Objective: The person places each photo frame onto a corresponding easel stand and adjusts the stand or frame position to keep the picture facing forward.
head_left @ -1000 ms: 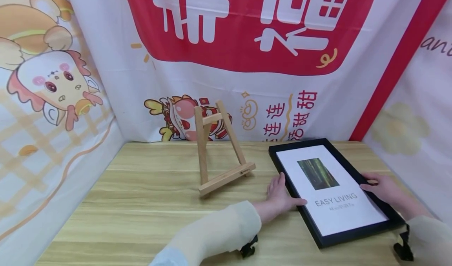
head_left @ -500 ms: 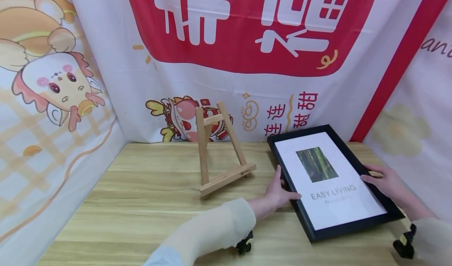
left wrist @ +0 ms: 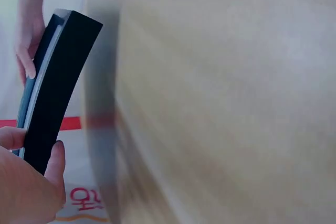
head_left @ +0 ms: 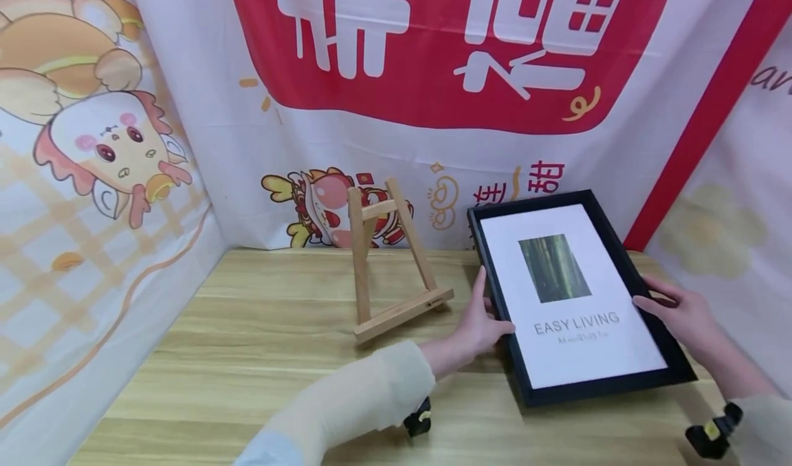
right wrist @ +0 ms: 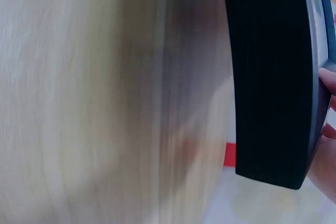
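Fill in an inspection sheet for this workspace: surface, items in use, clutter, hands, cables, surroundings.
Surface: light wood-grain table.
Items in use: black-framed print reading "EASY LIVING", held tilted and apparently raised; wooden easel standing to its left, nothing on the ledge.
Clutter: nothing seen.
Hands: left hand grips the frame's left edge, thumb at the front; right hand grips its right edge.
Cables: nothing seen.
Surroundings: printed cloth behind, red and white; patterned cloth at left; pale cloth at right.
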`<state>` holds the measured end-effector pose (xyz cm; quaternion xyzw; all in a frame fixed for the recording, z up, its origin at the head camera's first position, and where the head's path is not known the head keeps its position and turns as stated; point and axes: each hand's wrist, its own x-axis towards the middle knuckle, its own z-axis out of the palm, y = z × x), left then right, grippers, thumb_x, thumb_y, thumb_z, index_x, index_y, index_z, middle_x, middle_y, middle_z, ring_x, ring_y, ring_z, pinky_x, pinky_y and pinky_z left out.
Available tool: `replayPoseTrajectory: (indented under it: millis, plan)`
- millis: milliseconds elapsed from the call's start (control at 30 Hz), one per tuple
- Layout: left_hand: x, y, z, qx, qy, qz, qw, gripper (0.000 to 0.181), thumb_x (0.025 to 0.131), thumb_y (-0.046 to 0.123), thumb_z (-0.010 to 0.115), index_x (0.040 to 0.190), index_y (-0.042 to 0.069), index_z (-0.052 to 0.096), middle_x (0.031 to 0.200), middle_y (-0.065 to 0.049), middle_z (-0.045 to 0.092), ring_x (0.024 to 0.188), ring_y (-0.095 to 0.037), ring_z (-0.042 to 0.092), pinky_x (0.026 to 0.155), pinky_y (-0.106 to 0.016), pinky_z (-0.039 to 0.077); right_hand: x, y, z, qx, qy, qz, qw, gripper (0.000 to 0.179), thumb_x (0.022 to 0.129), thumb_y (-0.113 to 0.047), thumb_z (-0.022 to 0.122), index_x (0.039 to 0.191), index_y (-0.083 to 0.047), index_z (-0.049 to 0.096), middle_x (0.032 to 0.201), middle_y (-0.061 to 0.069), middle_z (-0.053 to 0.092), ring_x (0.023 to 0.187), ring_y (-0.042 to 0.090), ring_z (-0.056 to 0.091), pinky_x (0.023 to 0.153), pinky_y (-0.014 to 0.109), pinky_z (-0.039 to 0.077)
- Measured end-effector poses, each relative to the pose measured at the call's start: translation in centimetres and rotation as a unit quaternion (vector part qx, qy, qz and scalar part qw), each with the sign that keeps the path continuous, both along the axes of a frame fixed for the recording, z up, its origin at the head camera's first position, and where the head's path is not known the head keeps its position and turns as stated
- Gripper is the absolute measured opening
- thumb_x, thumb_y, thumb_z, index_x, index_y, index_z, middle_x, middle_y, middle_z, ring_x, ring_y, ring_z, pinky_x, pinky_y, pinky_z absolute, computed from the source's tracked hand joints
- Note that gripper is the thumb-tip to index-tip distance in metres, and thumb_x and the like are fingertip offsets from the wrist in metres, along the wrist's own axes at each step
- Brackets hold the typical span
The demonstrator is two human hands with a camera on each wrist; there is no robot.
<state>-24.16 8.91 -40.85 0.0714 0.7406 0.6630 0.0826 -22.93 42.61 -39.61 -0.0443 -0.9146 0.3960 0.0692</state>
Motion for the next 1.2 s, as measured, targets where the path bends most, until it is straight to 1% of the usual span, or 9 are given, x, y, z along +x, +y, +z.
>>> replayPoseTrajectory:
  millis: [33, 300, 433, 567, 733, 833, 967, 1100, 1200]
  plan:
    - [-0.1, -0.2, 0.2, 0.001, 0.013, -0.003, 0.9999, 0.114, 0.072, -0.016, 0.075, 0.156, 0.034, 0.016, 0.104, -0.005, 0.051, 0.076, -0.017, 0.056, 0.061, -0.029, 0.054, 0.1, -0.2, 0.1, -0.009, -0.001, -0.005, 0.9999, 0.074, 0.096, -0.041, 0.058, 0.148, 0.003, 0.028, 0.145, 0.038, 0.030, 0.122, 0.056, 0.038, 0.061, 0.006, 0.041]
    - [-0.8, -2.4, 1.7, -0.001, 0.074, -0.032, 0.9968, 0.115, 0.074, -0.014, 0.074, 0.156, 0.037, 0.013, 0.104, -0.003, 0.052, 0.082, -0.015, 0.056, 0.068, -0.027, 0.055, 0.6, -2.2, 1.2, -0.056, 0.002, -0.038, 0.9977, 0.075, 0.094, -0.045, 0.059, 0.151, -0.009, 0.028, 0.147, 0.035, 0.031, 0.119, 0.045, 0.042, 0.067, 0.010, 0.050]
    - [-0.7, -3.7, 2.5, -0.005, 0.114, -0.052, 0.9921, 0.114, 0.076, -0.013, 0.073, 0.156, 0.039, 0.009, 0.107, -0.004, 0.052, 0.086, -0.015, 0.058, 0.072, -0.026, 0.055, 0.4, -3.4, 1.5, -0.109, 0.014, -0.045, 0.9929, 0.070, 0.093, -0.042, 0.062, 0.152, -0.021, 0.031, 0.151, 0.021, 0.034, 0.113, 0.018, 0.049, 0.079, 0.011, 0.049]
    - [-0.6, -5.2, 3.5, -0.006, 0.153, -0.066, 0.9860, 0.114, 0.079, -0.013, 0.070, 0.155, 0.041, 0.005, 0.114, -0.004, 0.048, 0.093, -0.016, 0.057, 0.077, -0.028, 0.055, -0.1, -4.8, 1.8, -0.207, 0.047, -0.038, 0.9764, 0.066, 0.091, -0.033, 0.068, 0.149, -0.025, 0.038, 0.142, -0.001, 0.047, 0.102, -0.002, 0.047, 0.085, 0.007, 0.044]
    - [-0.6, -7.3, 4.7, -0.016, 0.182, -0.057, 0.9814, 0.114, 0.081, -0.011, 0.070, 0.153, 0.046, 0.003, 0.119, -0.004, 0.048, 0.094, -0.018, 0.056, 0.074, -0.029, 0.057, -1.1, -7.2, 2.8, -0.285, 0.065, -0.029, 0.9559, 0.067, 0.088, -0.027, 0.072, 0.147, -0.023, 0.041, 0.145, -0.003, 0.046, 0.107, 0.002, 0.048, 0.090, 0.009, 0.042]
    - [-0.6, -8.6, 5.2, -0.021, 0.206, -0.050, 0.9771, 0.114, 0.081, -0.011, 0.069, 0.153, 0.045, 0.002, 0.120, -0.007, 0.048, 0.092, -0.020, 0.056, 0.070, -0.028, 0.058, -1.7, -8.7, 3.5, -0.299, 0.063, -0.021, 0.9520, 0.067, 0.088, -0.027, 0.072, 0.147, -0.024, 0.041, 0.150, 0.001, 0.041, 0.115, 0.007, 0.048, 0.092, 0.011, 0.042]
    - [-0.5, -10.6, 5.8, -0.031, 0.248, -0.039, 0.9675, 0.112, 0.082, -0.011, 0.069, 0.155, 0.040, 0.003, 0.122, -0.011, 0.047, 0.094, -0.024, 0.053, 0.062, -0.029, 0.058, -2.5, -10.7, 4.5, -0.288, 0.065, -0.010, 0.9553, 0.064, 0.089, -0.028, 0.070, 0.147, -0.028, 0.042, 0.152, 0.004, 0.039, 0.125, 0.014, 0.044, 0.095, 0.015, 0.041]
    - [-0.2, -12.5, 6.3, -0.034, 0.271, -0.032, 0.9615, 0.110, 0.083, -0.010, 0.068, 0.155, 0.040, 0.003, 0.129, -0.012, 0.043, 0.099, -0.025, 0.053, 0.065, -0.031, 0.059, -3.3, -12.8, 5.2, -0.304, 0.091, 0.010, 0.9484, 0.061, 0.089, -0.023, 0.071, 0.145, -0.023, 0.046, 0.149, 0.006, 0.044, 0.121, 0.014, 0.049, 0.091, 0.013, 0.045]
    - [0.1, -14.0, 6.7, -0.037, 0.272, -0.023, 0.9613, 0.109, 0.084, -0.009, 0.068, 0.154, 0.044, 0.003, 0.136, -0.009, 0.040, 0.100, -0.025, 0.054, 0.070, -0.032, 0.059, -4.0, -14.3, 5.7, -0.317, 0.107, 0.029, 0.9418, 0.060, 0.089, -0.019, 0.072, 0.144, -0.019, 0.048, 0.146, 0.007, 0.047, 0.115, 0.010, 0.052, 0.089, 0.013, 0.046]
